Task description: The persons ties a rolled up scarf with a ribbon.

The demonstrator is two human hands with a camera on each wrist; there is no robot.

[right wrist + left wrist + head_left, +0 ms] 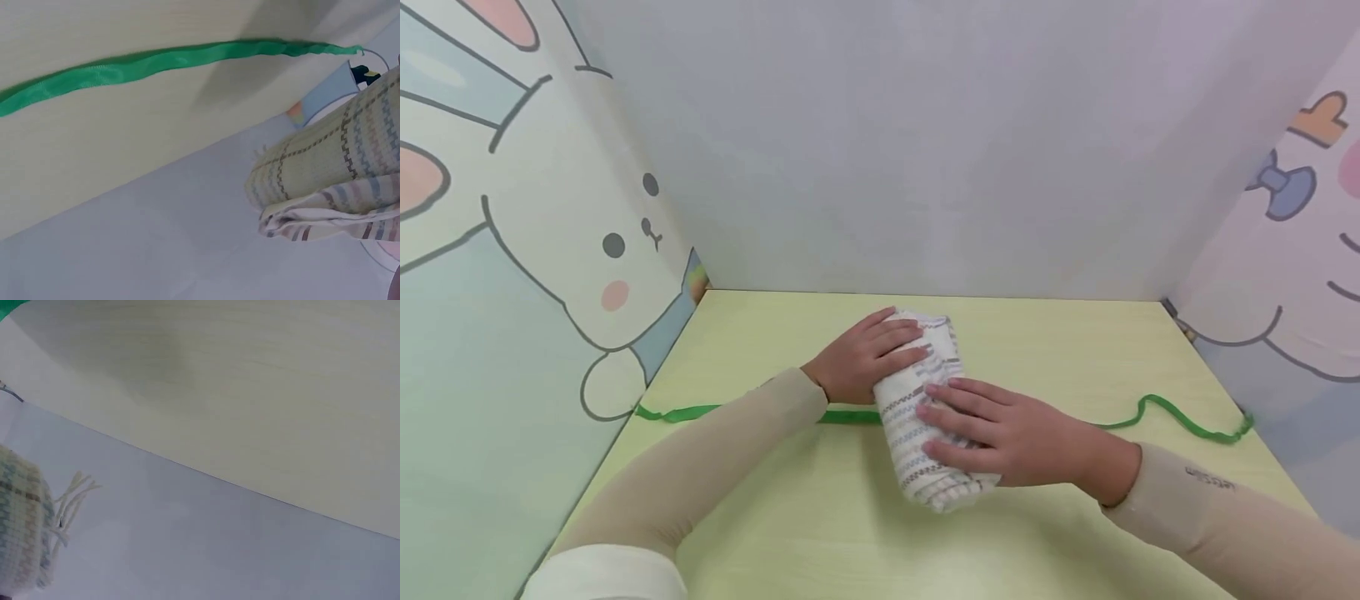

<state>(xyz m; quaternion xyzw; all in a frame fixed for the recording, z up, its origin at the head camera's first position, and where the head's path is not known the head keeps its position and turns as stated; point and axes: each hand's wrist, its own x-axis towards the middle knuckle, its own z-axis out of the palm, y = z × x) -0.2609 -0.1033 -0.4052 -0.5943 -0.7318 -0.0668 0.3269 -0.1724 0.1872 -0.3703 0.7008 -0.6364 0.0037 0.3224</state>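
Foremost, close-fitting beige sleeves (1225, 517) run back from both wrists. Beyond them, the right hand (1011, 437), fingers spread, holds the near end of a rolled white woven-cloth bundle (906, 433) with blue, grey and brown stripes; its thumb is hidden. Slightly farther off, the left hand (857, 358) grips the bundle's far part, fingers laid over the edge, thumb likewise concealed. The bundle thus lies between the hands, apparently raised; a pale thread fringe (62, 515) shows at its edge. The cloth should prove light, soft and compressible, neither slippery nor fragile, but liable to unroll; a broad hold along both long sides, enclosing the loose layers, would suit it. Below the hands, a narrow green satin ribbon (850, 416) crosses the pale yellow, wood-grained tabletop (760, 517). Farthest from the hands stands a plain pale-grey backdrop (925, 150); a white cartoon rabbit (572, 200) decorates the panel beyond the left hand.
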